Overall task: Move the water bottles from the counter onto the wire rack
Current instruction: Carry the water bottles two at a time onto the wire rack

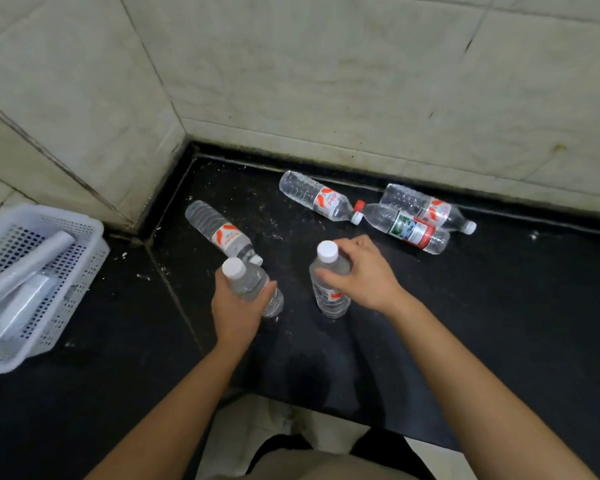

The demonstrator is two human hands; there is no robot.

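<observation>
My left hand [238,311] is wrapped around a clear white-capped water bottle [248,280], held upright just above the black counter [499,306]. My right hand [362,273] grips the shoulder of a second upright white-capped bottle [329,299] that stands on the counter. Several more bottles lie flat: one [219,232] just beyond my left hand, one [321,197] near the wall, a red-capped one with a green and red label [406,228], and another [430,207] behind it. No wire rack is visible.
A white perforated plastic basket [80,258] holding wrapped white items sits on the counter at the left. Tiled walls meet in a corner behind the bottles. The counter's front edge runs below my forearms, with pale floor beneath.
</observation>
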